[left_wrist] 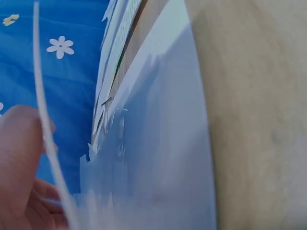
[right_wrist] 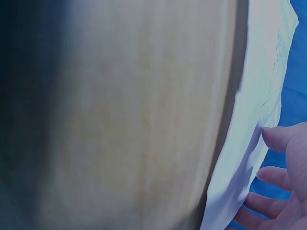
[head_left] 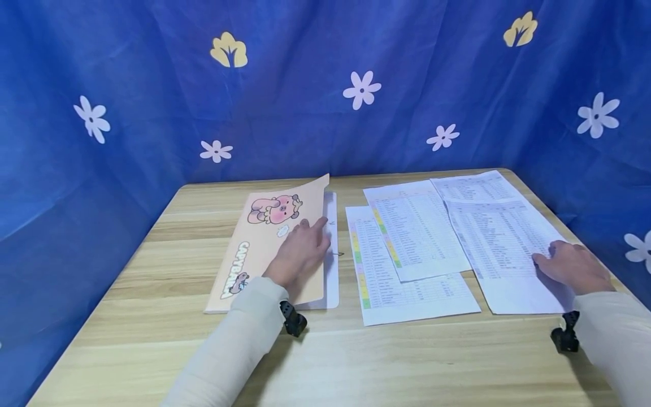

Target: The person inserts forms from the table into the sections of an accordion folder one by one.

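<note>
A peach folder (head_left: 269, 265) with capybara drawings lies at left centre, its cover raised along the right edge. My left hand (head_left: 300, 249) holds that edge; in the left wrist view the thumb (left_wrist: 19, 158) lies against the cover's outer side, with a fingertip just past the edge. White inner sheets (head_left: 331, 277) show beneath. At right, my right hand (head_left: 574, 265) rests at the right edge of a printed sheet (head_left: 498, 237), fingers loosely bent. In the right wrist view its thumb (right_wrist: 276, 136) touches the paper (right_wrist: 240, 158).
Two printed sheets with coloured left columns, an upper one (head_left: 422, 232) and a lower one (head_left: 422, 299), overlap between the hands. Another printed sheet (head_left: 473, 186) lies partly under the right one. A blue flowered curtain (head_left: 305, 124) stands behind the wooden table (head_left: 386, 362).
</note>
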A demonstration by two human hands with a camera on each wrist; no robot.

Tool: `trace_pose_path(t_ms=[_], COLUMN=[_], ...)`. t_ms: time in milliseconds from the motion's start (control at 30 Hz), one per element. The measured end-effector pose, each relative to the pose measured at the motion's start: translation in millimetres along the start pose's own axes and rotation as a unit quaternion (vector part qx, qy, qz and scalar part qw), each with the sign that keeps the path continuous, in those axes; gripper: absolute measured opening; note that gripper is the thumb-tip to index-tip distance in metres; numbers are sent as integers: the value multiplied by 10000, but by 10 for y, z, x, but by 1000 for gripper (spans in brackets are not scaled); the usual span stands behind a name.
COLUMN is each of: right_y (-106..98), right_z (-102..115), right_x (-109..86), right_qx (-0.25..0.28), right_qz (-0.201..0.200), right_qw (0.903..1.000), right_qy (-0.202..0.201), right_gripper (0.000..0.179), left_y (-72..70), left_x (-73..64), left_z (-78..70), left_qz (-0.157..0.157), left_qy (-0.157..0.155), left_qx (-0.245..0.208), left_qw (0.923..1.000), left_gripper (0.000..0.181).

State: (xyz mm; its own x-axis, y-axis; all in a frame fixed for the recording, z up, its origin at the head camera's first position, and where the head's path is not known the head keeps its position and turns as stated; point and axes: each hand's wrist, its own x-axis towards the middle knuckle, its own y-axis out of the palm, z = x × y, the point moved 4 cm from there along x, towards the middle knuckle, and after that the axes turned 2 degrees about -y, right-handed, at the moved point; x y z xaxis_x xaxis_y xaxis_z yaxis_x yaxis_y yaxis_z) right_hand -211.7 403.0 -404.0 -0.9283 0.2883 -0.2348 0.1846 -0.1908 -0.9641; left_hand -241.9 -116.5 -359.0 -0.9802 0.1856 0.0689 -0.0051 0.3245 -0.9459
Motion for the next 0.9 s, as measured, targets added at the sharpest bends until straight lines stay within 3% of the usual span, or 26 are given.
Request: trace_pose_path(t_ms=[200,900], right_y=[-9,-20], right_z=[17,14], right_x=[-8,-14], right_qx=[-35,-144], right_qz=[-18,-168], right_qw=[10000,9992], right_qy=[56,340], right_gripper=[71,75], left_y=[-81,-362], left_x=[16,-60], left_z=[23,47], left_qz=[-429,-1145], left_qy=[26,64], left_qx=[-115,-445], left_qw=[9990,9924], left_gripper=[50,48])
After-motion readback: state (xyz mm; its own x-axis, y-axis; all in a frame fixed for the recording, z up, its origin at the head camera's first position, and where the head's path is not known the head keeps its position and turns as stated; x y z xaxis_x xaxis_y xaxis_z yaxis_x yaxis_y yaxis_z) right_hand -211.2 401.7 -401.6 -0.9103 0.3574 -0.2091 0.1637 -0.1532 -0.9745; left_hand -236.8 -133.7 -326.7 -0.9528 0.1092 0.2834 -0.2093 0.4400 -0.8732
